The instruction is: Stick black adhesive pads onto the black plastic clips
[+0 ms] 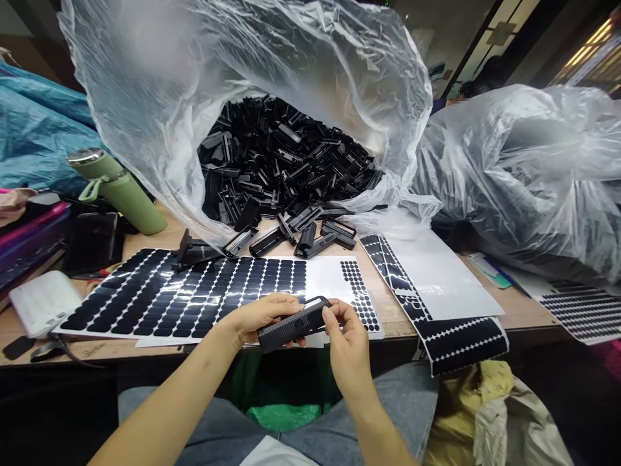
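Between my two hands is a long black plastic part [286, 329] with a textured face and a pale strip along its upper side. My left hand [257, 317] grips its left portion, thumb on top and fingertips showing underneath. With thumb and fingers, my right hand [350, 336] pinches its right end. Just behind my hands lies a white sheet of black stickers [160, 291], with rows of oblong pieces and small round dots at its right. Several similar black parts [317, 243] rest loose on the table near the sheet's back edge.
A big clear plastic bag [160, 129] lies open at the back, full of black parts [286, 155]. Left are a green bottle [130, 194] and a white power bank [44, 303]. More sticker sheets [458, 343] overhang the table edge at right, beside another plastic bag [524, 175].
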A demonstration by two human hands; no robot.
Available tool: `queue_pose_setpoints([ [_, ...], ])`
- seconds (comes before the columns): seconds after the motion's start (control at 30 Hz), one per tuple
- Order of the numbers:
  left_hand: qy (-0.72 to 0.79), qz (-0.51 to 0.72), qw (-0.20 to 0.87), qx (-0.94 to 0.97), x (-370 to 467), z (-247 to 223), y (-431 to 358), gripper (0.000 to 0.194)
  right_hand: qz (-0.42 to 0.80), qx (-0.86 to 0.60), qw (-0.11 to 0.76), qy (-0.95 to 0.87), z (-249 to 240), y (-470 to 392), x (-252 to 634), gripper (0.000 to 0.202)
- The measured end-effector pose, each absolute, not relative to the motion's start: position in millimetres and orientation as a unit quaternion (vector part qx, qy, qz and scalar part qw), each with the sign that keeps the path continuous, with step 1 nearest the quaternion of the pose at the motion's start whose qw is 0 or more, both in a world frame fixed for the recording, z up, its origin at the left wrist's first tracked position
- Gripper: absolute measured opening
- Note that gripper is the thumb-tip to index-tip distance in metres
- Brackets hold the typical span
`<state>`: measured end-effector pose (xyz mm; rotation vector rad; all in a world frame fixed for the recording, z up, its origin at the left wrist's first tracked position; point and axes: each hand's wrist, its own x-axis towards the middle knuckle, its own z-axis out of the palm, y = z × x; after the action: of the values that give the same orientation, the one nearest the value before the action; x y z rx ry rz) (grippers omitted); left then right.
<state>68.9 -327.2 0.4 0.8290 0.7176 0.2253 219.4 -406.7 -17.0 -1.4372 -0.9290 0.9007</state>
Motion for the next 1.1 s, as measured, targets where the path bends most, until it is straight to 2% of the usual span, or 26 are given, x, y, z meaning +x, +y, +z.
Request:
queue_pose_setpoints([
  [0.3,0.342,0.112,0.845,0.396,70.3,2.1,-329.9,0.027,0.388,-0.615,0.564,-0.39,-16.5,-408.0,220.3,0.019],
  [0.57,0.353,0.126,0.832,0.408,72.8,1.8,-333.9,0.027,0.342,-0.644,0.548,-0.41,-16.1,-411.7,214.0,0.019],
  [0.63,0.371,0.131,0.826,0.404,71.8,0.5,-334.6,0.027,0.317,-0.665,0.542,-0.403,-20.2,-407.3,223.3,0.026],
  [0.7,0.385,0.129,0.824,0.396,69.7,0.3,-333.9,0.026,0.274,-0.704,0.507,-0.415,-27.4,-396.3,243.6,0.032],
  [0.8,0.389,0.112,0.828,0.387,67.1,1.3,-330.4,0.026,0.192,-0.77,0.372,-0.482,-43.2,-371.2,283.8,0.016],
  [0.9,0.386,0.105,0.834,0.38,67.2,1.1,-326.0,0.027,0.165,-0.797,0.246,-0.526,-59.1,-349.3,312.3,0.009],
  [1.1,0.384,0.106,0.841,0.367,69.2,-3.1,-321.3,0.028,0.175,-0.801,0.22,-0.529,-68.2,-339.7,320.3,0.008],
])
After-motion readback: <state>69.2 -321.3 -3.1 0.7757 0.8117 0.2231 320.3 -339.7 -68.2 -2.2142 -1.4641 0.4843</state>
